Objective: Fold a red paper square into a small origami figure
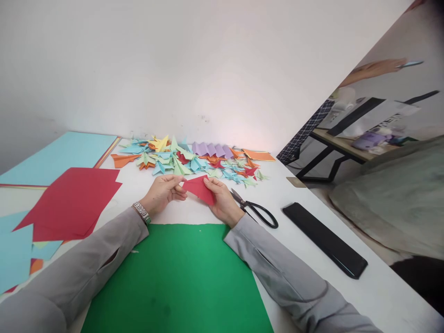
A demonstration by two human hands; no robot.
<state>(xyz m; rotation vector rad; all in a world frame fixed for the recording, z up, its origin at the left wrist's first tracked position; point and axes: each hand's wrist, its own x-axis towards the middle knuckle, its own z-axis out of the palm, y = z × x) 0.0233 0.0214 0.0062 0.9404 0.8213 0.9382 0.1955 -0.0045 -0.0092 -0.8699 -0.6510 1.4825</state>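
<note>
Both hands are up over the table (381, 296), just past the far edge of the green sheet (173, 277), w/ 1 small red piece (198, 188) of paper held in the air between them. L hand (166, 189): thumb & index look pinched on the piece's left tip; lower fingers curled, partly hidden. R hand (224, 200): thumb on top, gripping the right side; fingers behind mostly out of view, so can't tell how they sit.

Main risk, prob.: uneven pull. If the 2 hands tug apart, the thin tip could tear or crease off-line, esp. w/ no hard surface under it. A loose L pinch might let the tip slip.

Scissors (243, 202) lie just beside the R hand, blades apart; a careless sideways move could knock them or nick skin. The folded-paper pile (169, 164) is close beyond the fingers, so a forward reach could scatter or crush pieces. Left sleeve passes near the larger red sheets (72, 199); a sweep could drag them.
</note>
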